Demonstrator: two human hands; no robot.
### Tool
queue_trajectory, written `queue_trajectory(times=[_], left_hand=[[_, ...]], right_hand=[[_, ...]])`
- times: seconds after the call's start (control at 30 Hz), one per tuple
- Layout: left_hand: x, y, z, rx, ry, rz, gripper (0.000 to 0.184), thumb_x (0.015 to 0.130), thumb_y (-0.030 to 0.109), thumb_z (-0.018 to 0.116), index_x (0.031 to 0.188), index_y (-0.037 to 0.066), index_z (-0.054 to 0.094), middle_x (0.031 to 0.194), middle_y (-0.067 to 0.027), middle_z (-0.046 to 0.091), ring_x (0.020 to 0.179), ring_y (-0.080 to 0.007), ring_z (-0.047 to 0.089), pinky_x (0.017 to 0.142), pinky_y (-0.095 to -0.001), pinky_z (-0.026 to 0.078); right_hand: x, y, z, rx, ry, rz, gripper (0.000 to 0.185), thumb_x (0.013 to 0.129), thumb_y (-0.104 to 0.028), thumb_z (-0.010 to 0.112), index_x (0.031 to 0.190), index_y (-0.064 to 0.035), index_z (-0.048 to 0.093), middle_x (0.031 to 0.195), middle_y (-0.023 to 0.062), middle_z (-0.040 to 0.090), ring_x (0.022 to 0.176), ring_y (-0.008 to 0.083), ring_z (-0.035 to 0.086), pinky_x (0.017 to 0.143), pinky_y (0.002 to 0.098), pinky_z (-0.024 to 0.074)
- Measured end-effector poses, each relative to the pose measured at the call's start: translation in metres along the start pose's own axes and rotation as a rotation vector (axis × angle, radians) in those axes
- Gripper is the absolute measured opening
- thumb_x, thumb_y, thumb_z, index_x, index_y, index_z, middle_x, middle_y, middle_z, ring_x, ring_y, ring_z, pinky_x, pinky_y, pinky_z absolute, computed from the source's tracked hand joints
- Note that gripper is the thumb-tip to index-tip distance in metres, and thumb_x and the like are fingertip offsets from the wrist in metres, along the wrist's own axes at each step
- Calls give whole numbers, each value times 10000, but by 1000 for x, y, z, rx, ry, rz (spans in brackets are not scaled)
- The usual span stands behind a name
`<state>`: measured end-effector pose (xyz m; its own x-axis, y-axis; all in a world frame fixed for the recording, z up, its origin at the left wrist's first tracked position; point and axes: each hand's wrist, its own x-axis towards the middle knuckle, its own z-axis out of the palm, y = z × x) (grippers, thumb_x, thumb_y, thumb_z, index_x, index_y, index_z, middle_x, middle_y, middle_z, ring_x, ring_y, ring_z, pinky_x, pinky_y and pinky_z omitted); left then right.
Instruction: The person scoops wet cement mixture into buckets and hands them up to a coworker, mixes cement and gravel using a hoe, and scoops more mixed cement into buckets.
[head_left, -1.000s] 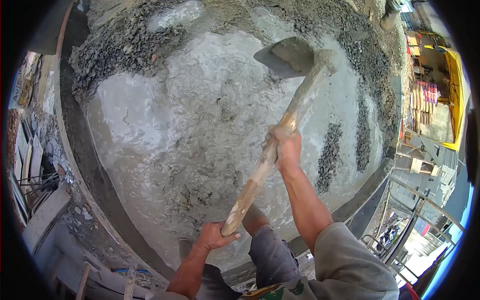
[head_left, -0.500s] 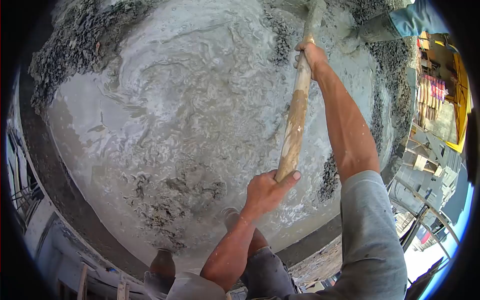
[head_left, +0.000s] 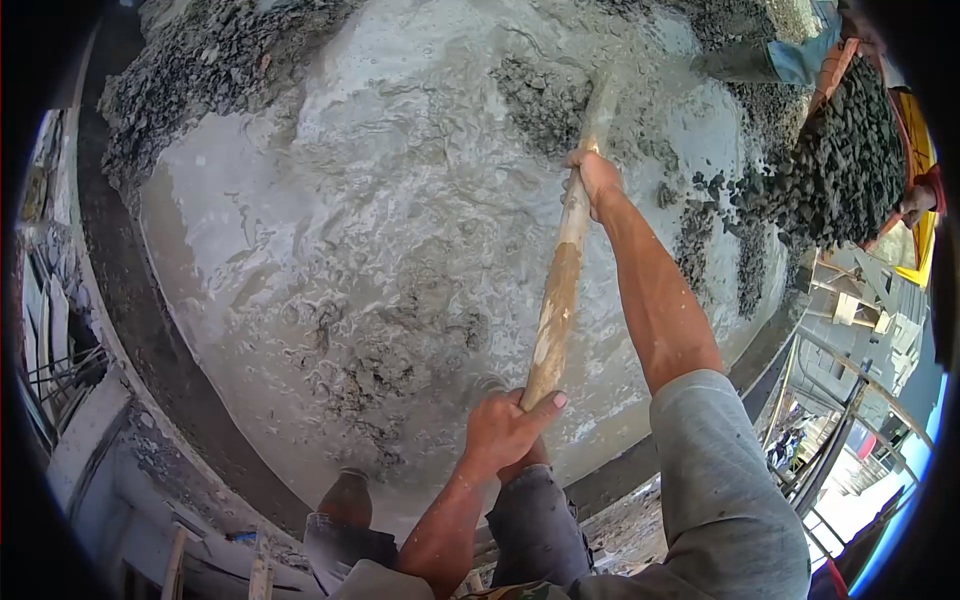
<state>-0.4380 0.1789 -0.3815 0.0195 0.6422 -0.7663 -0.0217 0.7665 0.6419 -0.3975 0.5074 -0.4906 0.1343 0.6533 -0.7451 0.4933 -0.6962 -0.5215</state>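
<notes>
- The right hand [head_left: 597, 180] is closed around the upper shaft of a long wooden handle [head_left: 556, 310], its fingers wrapped over the wood.
- The left hand [head_left: 503, 432] is curled round the near end of the same handle, thumb lying along the top.
- The handle is round and smooth, worn pale in patches, smeared grey beyond the right hand; it slants up from the left hand, and its far tip meets the grey mix, where whatever it carries is hidden.
- The wet mix [head_left: 420, 220] spreads under and around both hands, glossy and rippled, with lumpy coarse patches left of the left hand.
- A rough, dark gravel heap [head_left: 210, 90] lies well left of the right hand, beyond the smooth mix.
- A dark border [head_left: 135, 290] curves round the mix, well apart from the left hand, leaving a broad wet stretch between; the room right of the right forearm is narrower.
- The person's legs [head_left: 347, 500] stand close by the left hand.
- Right of the right hand, an orange-edged container [head_left: 834, 72] is tipped, full of dark stones [head_left: 850, 160], some strewn off its lip towards the mix; a co-worker's hand [head_left: 917, 203] is at its far side.
</notes>
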Motion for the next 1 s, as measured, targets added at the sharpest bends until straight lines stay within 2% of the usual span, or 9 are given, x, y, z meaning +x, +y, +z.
queue_trajectory(times=[0.13,0.23,0.3,0.33,0.43,0.73,0.8,0.87,1.0], left_hand=[[-73,-27,-21,-116,-42,-167,669,770,654,542,769,-7,650,597,-157,612,640,-342,630,612,-408,477],[-124,-69,-54,-138,-42,-251,646,783,623,563,801,-18,648,602,-106,596,589,-212,590,562,-343,453],[-152,-88,-64,-131,-20,-243,635,793,605,572,792,-26,643,601,-73,574,583,-126,552,542,-297,434],[-167,-101,-62,-182,-9,-245,661,788,625,557,822,-30,644,607,-93,583,588,-164,567,558,-324,441],[-217,-134,-67,-261,-18,-299,718,781,661,526,884,-40,647,623,-137,601,604,-237,594,595,-377,455],[-364,-211,-137,111,-103,-452,684,766,654,524,871,-6,670,691,-187,639,684,-361,633,657,-409,476],[-398,-207,-153,292,-160,-422,664,742,649,560,900,16,681,690,-168,643,670,-315,643,650,-377,483],[-425,-217,-171,183,-241,-561,580,708,508,714,911,-34,671,675,-87,648,634,-148,618,606,-306,480],[-447,-260,-183,-70,-90,-512,548,675,497,733,943,20,688,695,-98,667,682,-154,647,646,-309,494]], right_hand=[[-46,56,30,-143,23,79,377,693,-157,619,978,77,539,748,155,564,610,273,571,546,415,476],[-83,121,79,-298,111,104,496,678,-199,636,1062,109,578,1008,227,626,897,330,630,753,403,492],[-91,152,97,-227,68,113,488,675,-169,642,1063,118,572,930,203,628,813,325,616,735,409,484],[-104,153,100,-212,47,110,484,674,-155,645,1063,123,569,891,192,629,771,323,609,726,413,479],[-174,160,129,-386,26,163,517,680,-213,637,1092,92,577,1078,240,610,1020,362,587,840,387,455],[-326,293,178,-27,64,341,407,733,-141,648,1024,134,574,910,190,621,770,290,613,664,400,468],[-383,278,174,7,96,376,393,720,-149,657,993,124,584,853,166,613,753,281,611,634,399,469],[-423,287,170,102,39,448,342,700,-154,660,930,93,603,788,131,605,720,251,611,605,387,470],[-452,247,162,233,-33,253,219,684,-148,647,821,16,603,722,76,586,658,187,579,565,349,452]])
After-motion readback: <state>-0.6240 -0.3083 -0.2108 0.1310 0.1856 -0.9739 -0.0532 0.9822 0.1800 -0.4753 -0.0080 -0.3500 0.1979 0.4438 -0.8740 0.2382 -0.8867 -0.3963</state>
